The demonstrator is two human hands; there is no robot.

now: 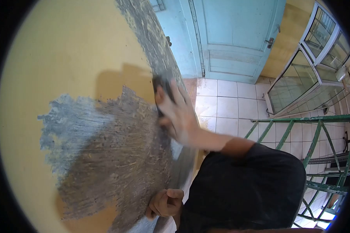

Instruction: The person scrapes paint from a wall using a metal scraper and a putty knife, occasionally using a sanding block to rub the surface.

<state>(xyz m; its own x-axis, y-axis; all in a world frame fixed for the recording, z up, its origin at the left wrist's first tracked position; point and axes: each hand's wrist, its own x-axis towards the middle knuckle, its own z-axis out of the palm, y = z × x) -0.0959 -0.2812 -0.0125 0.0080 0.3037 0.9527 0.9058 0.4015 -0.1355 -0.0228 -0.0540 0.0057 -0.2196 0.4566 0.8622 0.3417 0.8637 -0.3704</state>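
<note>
Wall (74, 50), yellow and filling the left of the frame, appears to be being rubbed down over its rough grey patch (116, 155). A dark block (158, 83) is gripped by the closed fingers of the right hand (177, 116), near the centre. At lower centre, the left hand (165, 204) is loosely curled; whether anything is held cannot be told. Flat, even contact seems called for.
</note>
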